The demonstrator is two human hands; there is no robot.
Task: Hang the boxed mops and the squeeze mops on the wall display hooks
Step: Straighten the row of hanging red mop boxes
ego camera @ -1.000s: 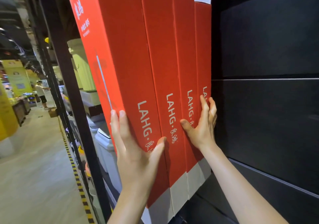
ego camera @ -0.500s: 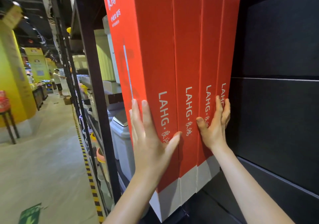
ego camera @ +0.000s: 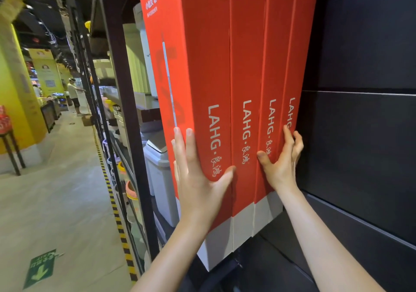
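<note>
Several tall red LAHG mop boxes [ego camera: 245, 66] with white bottom ends hang side by side against the black wall panel [ego camera: 360, 134]. My left hand [ego camera: 198, 179] clasps the lower part of the leftmost box [ego camera: 202, 55], fingers on its broad left face and thumb on its narrow front. My right hand [ego camera: 281, 159] grips the two rightmost boxes [ego camera: 283, 66], thumb on the front, fingers wrapped round the far right side. The hooks at the top are out of view.
A dark metal shelf upright [ego camera: 126, 111] stands just left of the boxes, with grey bins [ego camera: 159, 179] and coloured tubs behind it. A yellow-black floor stripe [ego camera: 112, 201] runs along the aisle. A person [ego camera: 73, 93] stands far down the aisle by yellow pillars.
The view has swung left and closer, so the boxes sit further right in frame. Both hands keep the same hold on the boxes.
</note>
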